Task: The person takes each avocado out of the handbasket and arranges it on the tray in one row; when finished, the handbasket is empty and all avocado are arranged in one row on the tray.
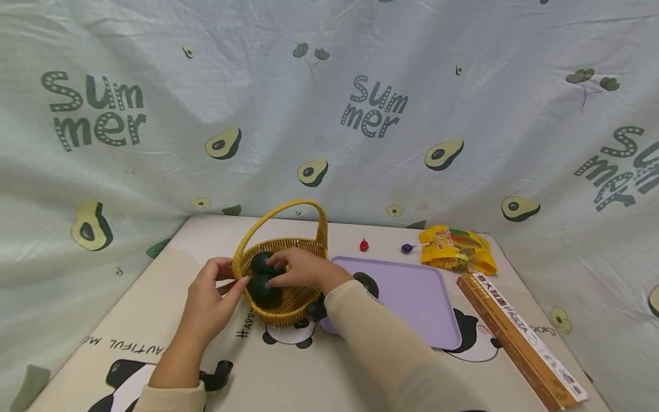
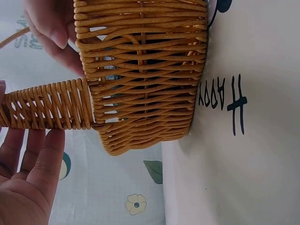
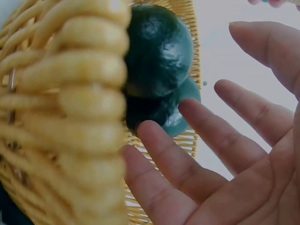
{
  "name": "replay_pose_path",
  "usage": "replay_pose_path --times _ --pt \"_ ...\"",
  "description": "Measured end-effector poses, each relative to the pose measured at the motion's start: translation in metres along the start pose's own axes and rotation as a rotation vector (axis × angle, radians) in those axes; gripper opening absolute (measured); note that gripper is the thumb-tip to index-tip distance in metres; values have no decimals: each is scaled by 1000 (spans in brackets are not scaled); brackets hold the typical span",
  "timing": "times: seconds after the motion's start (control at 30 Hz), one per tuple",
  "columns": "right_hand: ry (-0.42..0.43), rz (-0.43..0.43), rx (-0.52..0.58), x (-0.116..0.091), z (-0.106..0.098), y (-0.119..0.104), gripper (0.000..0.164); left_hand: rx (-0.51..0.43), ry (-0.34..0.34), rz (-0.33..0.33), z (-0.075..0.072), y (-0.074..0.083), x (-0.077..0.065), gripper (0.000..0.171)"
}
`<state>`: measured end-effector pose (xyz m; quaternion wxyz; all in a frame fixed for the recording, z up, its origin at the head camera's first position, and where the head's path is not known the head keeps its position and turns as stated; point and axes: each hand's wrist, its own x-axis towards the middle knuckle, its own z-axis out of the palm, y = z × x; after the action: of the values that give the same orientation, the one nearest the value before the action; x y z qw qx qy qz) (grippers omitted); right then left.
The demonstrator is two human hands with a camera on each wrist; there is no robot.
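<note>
A yellow wicker basket (image 1: pixel 285 317) stands left of the tray, its arched handle upright. Inside lie two glossy dark green round fruits (image 1: pixel 265 293), close together; their exact kind cannot be told. My left hand (image 1: pixel 208 303) grips the foot of the handle (image 2: pixel 47 105) at the basket's left side, thumb and fingers on either side of it. Over the basket reaches my right hand (image 1: pixel 304 269), fingertips at the fruits. In the right wrist view its fingers are spread and loosely bent beside the fruits (image 3: pixel 159 51), not closed round either. The basket rim covers part of them.
A lavender tray (image 1: pixel 412 303) lies right of the basket; another dark round thing (image 1: pixel 366 283) shows on it, partly behind my right sleeve. Beyond are a red lollipop (image 1: pixel 364 245), a purple lollipop (image 1: pixel 407 248) and a yellow snack bag (image 1: pixel 458 249). A long pasta box (image 1: pixel 520 337) lies far right.
</note>
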<state>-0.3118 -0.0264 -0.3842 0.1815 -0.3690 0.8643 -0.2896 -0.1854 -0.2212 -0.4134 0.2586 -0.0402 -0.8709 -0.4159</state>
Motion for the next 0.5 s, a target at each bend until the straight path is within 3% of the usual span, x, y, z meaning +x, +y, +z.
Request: replay_pose_path --times 0.5 --pt "-58 37 0 13 2 -8 41 7 15 10 1 0 0 40"
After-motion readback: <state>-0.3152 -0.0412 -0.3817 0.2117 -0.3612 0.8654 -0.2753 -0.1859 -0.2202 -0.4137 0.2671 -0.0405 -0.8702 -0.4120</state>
